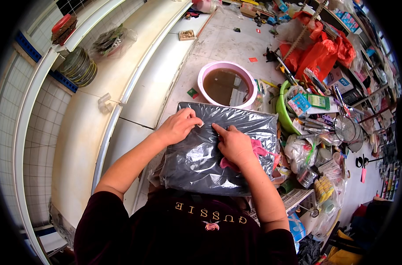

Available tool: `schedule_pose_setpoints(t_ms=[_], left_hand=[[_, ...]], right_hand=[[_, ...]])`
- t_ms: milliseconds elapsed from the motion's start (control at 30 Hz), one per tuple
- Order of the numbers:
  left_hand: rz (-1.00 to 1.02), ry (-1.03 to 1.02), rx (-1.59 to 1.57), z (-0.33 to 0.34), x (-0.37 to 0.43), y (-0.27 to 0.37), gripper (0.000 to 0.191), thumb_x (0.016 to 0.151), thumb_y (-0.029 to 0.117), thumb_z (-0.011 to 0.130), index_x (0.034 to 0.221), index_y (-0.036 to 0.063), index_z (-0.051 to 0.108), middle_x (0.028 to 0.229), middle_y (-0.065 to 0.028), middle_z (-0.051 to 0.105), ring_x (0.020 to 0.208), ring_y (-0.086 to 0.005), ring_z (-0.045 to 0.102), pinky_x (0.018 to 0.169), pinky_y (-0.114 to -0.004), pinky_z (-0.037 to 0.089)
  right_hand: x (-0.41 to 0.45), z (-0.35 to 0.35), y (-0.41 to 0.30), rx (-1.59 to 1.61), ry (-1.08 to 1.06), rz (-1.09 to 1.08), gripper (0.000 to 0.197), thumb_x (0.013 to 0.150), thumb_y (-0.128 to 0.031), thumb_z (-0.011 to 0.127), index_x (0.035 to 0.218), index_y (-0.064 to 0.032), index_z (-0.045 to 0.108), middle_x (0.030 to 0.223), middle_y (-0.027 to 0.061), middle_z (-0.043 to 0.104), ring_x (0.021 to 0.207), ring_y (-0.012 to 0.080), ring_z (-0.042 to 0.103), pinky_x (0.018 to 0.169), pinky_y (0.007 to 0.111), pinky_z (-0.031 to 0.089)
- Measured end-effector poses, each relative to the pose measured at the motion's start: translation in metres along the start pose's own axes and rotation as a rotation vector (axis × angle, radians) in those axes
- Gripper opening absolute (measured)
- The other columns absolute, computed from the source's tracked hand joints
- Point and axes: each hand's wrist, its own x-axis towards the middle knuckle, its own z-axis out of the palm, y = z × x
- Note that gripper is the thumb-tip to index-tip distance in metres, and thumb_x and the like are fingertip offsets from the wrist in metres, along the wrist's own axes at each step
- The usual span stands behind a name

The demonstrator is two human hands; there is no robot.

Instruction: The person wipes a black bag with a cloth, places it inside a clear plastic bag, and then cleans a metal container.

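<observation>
Before me lies a dark, flat, boxy package [194, 165] wrapped in shiny clear plastic film. Over its far left part, my left hand [179, 126] pinches a small whitish scrap [201, 124] between thumb and fingertips. My right hand [235, 144] rests on the package, its index finger stretched out to touch the film and its other fingers curled. A pink cloth [259, 148] shows under the palm and beyond the hand's outer side. Whether the curled fingers grip that cloth is hidden.
Just beyond the package stands a pink basin [202, 79] of brownish water. White shelving [134, 96] runs along the left, holding stacked round tins [78, 68]. A heaped green tub [282, 109], wire strainers [346, 128] and bagged goods crowd the right. Red plastic bags [320, 56] hang farther back.
</observation>
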Motion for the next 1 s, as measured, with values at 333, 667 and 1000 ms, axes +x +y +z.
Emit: schedule_pose_setpoints(t_ms=[333,667,1000], left_hand=[[-0.006,-0.028,-0.034,-0.0026,0.0020,0.0002,0.020,0.077,-0.001,0.066,0.094,0.0098,0.065,0.095,-0.0083,0.052,0.089,-0.0283,0.057,0.076,-0.038,0.049],[-0.012,-0.039,-0.031,-0.0016,0.0015,-0.0010,0.021,0.078,0.001,0.067,0.097,0.0100,0.064,0.096,-0.0087,0.052,0.091,-0.0285,0.058,0.078,-0.038,0.049],[-0.061,-0.045,-0.051,-0.0024,0.0025,0.0004,0.020,0.079,0.002,0.067,0.096,0.0107,0.064,0.099,-0.0081,0.052,0.094,-0.0282,0.058,0.080,-0.038,0.049]], right_hand=[[-0.0002,-0.0010,-0.0001,-0.005,0.003,0.006,0.048,0.081,-0.016,0.058,0.129,-0.0254,0.058,0.092,0.0132,0.060,0.079,0.0311,0.065,0.071,0.042,0.053],[-0.0003,0.0039,0.0041,-0.020,0.007,-0.010,0.048,0.083,-0.020,0.057,0.131,-0.0267,0.055,0.092,0.0133,0.059,0.078,0.0317,0.064,0.069,0.043,0.053],[-0.0003,0.0030,0.0026,-0.003,0.021,-0.006,0.049,0.080,-0.015,0.059,0.128,-0.0251,0.059,0.091,0.0136,0.060,0.079,0.0316,0.065,0.070,0.043,0.053]])
